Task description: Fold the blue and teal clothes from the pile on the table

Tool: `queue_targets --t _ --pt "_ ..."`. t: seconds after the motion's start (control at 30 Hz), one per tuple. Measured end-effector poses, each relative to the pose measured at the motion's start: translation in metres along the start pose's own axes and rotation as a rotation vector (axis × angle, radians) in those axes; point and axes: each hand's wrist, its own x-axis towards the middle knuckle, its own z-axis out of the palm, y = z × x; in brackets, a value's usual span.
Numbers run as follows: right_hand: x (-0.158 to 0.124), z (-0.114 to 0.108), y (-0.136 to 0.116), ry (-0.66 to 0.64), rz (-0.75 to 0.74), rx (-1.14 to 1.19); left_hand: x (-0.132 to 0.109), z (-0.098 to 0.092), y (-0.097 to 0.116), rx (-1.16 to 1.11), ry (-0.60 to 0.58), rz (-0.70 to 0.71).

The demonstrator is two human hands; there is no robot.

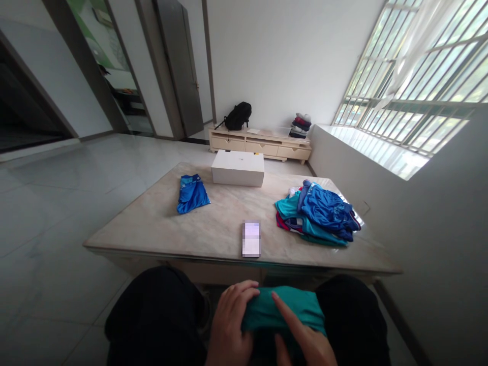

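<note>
Marble tabletop (pixel 213 229); hands (pixel 267 330) press soft teal cloth (pixel 290 310).

No text, label, brand or number can be read anywhere in this view. A folded blue shirt (pixel 192 193) on the table carries pale printed marks, too small to make out. The white box (pixel 238 168) behind it has one tiny dark mark on its lid, unreadable. The phone (pixel 251 238) lies face up, its screen blurred. The teal garment (pixel 290 307) in the lap shows plain cloth only.
</note>
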Motion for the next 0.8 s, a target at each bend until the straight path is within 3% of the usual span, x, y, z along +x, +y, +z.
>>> queue_targets --t 0.17,0.27,0.37,0.63,0.8 --pt "0.018 -0.039 0.014 0.012 -0.110 -0.360 0.020 -0.046 0.001 -0.067 -0.195 -0.181" --pt "0.028 -0.061 0.024 0.049 -0.104 -0.588 0.030 -0.065 0.001 -0.074 -0.285 -0.309" --pt "0.036 -0.075 0.032 0.048 -0.121 -0.726 0.033 -0.072 0.000 -0.057 -0.319 -0.314" --pt "0.036 -0.111 0.026 -0.297 -0.469 -0.731 0.046 -0.096 -0.002 -0.096 -0.381 -0.364" --pt "0.037 -0.107 0.025 -0.355 -0.326 -0.819 0.051 -0.095 -0.001 -0.062 -0.465 -0.458"
